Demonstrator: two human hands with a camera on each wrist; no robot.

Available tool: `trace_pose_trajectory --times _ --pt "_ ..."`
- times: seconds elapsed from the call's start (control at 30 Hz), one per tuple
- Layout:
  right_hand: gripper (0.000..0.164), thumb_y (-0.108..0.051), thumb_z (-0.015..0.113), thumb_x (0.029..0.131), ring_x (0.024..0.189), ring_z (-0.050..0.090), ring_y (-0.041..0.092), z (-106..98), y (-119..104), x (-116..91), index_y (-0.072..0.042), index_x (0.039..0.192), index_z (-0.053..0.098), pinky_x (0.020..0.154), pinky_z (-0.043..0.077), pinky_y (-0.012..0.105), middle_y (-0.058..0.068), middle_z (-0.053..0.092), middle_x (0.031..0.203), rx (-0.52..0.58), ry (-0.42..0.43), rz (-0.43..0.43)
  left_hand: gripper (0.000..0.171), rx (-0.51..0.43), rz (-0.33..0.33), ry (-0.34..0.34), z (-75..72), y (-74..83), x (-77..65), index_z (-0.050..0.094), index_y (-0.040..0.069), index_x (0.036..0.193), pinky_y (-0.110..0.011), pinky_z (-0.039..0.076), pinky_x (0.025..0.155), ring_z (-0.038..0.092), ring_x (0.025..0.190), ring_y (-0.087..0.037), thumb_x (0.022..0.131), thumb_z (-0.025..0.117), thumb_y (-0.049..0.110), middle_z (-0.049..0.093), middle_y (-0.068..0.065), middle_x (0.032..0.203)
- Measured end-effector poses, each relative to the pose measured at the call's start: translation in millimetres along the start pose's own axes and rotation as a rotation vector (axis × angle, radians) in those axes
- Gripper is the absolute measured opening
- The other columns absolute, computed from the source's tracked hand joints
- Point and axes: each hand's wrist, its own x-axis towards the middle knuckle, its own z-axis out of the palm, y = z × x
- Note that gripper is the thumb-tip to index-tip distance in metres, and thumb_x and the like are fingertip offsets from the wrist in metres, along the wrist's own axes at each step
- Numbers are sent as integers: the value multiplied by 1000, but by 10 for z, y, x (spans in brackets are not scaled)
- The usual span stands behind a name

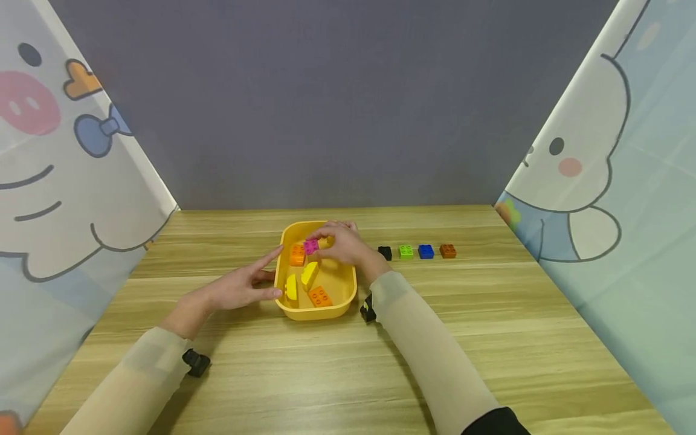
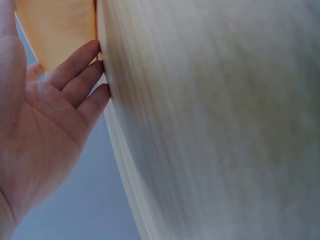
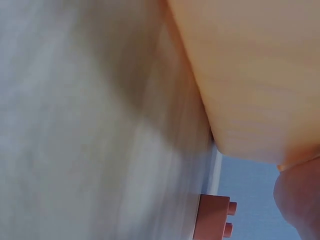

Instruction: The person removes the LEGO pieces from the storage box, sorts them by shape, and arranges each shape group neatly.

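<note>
A yellow plastic box (image 1: 317, 313) stands on the table, with toy building bricks inside. My right hand (image 1: 345, 246) reaches over its far right rim and pinches a magenta brick (image 1: 311, 246) between thumb and fingers. Close beside that one is an orange brick (image 1: 297, 255). Two yellow rounded bricks, one in the middle (image 1: 310, 275) and one by the left wall (image 1: 291, 287), lie nearer me, along with another orange brick (image 1: 320, 297). Outside the left wall, my left hand (image 1: 238, 289) touches the box with its fingers spread; the left wrist view shows those fingers (image 2: 80, 82) nearly straight.
Right of the box, a row of bricks lies on the wooden table (image 1: 261, 374): black (image 1: 385, 252), lime green (image 1: 406, 252), blue (image 1: 426, 251) and brown (image 1: 448, 251). A grey panel (image 1: 337, 109) closes off the back. Printed cartoon sheets flank both sides.
</note>
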Motion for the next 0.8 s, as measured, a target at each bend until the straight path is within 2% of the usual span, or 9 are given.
trace_pose_trajectory --times 0.23,0.4,0.6,0.8 --pt "40 -32 86 98 135 60 27 -70 27 8 -24 136 77 126 25 54 -1 71 136 53 21 -32 104 -14 -4 -8 -16 5 -4 2 28 179 -74 38 123 56 149 -50 106 72 51 57 -27 161" --pt "41 -26 85 98 136 62 30 -245 44 -66 -18 137 76 125 41 53 4 70 138 119 53 -24 104 -14 5 -8 -18 10 3 2 28 179 -73 38 124 56 149 -49 105 73 50 57 -27 160" --pt "39 -16 82 101 123 69 33 -503 122 -299 -13 139 74 111 59 45 11 60 133 267 72 -21 105 -7 26 -9 -22 15 5 2 26 179 -73 40 122 56 148 -50 106 74 47 57 -30 159" --pt "40 -12 79 103 119 71 33 -707 252 -570 -10 142 71 94 64 35 14 58 138 349 84 -20 105 7 28 -6 -18 19 -7 2 26 179 -73 41 121 58 146 -50 106 74 46 59 -29 158"
